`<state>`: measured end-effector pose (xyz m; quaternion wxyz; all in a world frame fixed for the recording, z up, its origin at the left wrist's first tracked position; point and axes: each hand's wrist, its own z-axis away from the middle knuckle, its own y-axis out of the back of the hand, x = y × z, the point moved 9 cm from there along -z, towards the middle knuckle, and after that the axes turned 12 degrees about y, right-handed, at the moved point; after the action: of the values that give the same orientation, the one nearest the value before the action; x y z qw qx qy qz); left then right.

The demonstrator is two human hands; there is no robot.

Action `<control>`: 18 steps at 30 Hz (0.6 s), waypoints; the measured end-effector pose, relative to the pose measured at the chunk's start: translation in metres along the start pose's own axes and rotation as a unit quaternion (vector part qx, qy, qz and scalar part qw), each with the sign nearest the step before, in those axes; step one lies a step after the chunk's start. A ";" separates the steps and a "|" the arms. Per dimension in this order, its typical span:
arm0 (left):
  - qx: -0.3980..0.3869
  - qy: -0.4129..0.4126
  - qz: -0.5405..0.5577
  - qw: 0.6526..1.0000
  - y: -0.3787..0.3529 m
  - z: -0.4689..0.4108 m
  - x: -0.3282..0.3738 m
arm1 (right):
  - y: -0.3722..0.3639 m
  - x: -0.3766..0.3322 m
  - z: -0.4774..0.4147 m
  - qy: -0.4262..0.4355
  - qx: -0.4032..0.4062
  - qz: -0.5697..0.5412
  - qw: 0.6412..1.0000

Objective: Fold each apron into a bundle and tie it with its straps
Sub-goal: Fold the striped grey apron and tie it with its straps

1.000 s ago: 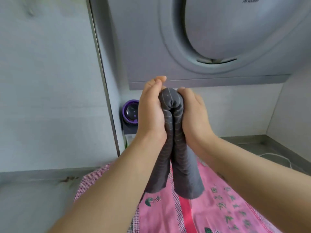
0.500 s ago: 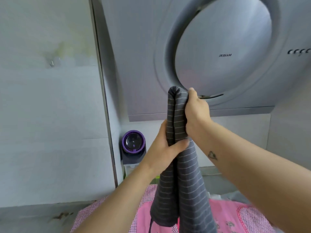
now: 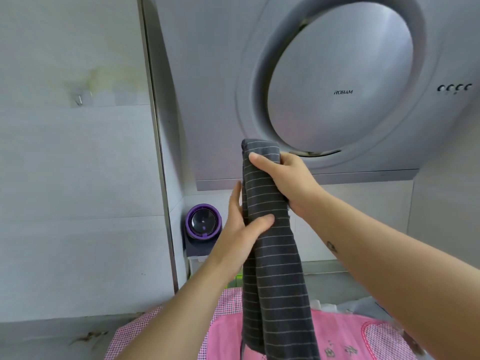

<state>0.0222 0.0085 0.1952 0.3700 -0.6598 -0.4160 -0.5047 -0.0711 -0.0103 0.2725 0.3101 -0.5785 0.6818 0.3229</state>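
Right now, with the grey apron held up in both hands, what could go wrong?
1. The grey striped apron hangs loose below the left hand, so its folded layers may splay apart.
2. Only the right hand grips near the top fold; a slip could drop it onto the pink apron underneath.

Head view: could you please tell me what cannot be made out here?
Head view:
Grey apron: lower end cut off by the bottom edge; straps not discernible.
Pink apron: mostly hidden by grey apron and arms.
Left hand, right hand: fingers mostly hidden behind the grey apron.
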 end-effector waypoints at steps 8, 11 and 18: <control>0.017 0.002 -0.161 0.987 -0.001 0.005 -0.012 | 0.011 0.002 -0.002 -0.079 0.083 -0.063 0.991; 0.015 0.032 -0.189 0.981 0.002 0.003 -0.019 | 0.014 0.009 -0.004 -0.099 0.109 -0.075 0.986; -0.008 0.120 -0.024 0.992 0.027 0.002 -0.045 | 0.029 0.021 -0.009 -0.050 0.031 0.101 0.993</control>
<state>0.0416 -0.0075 0.1489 0.3995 -0.5877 -0.3801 -0.5921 -0.1031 -0.0266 0.2638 0.3275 -0.4799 0.7298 0.3603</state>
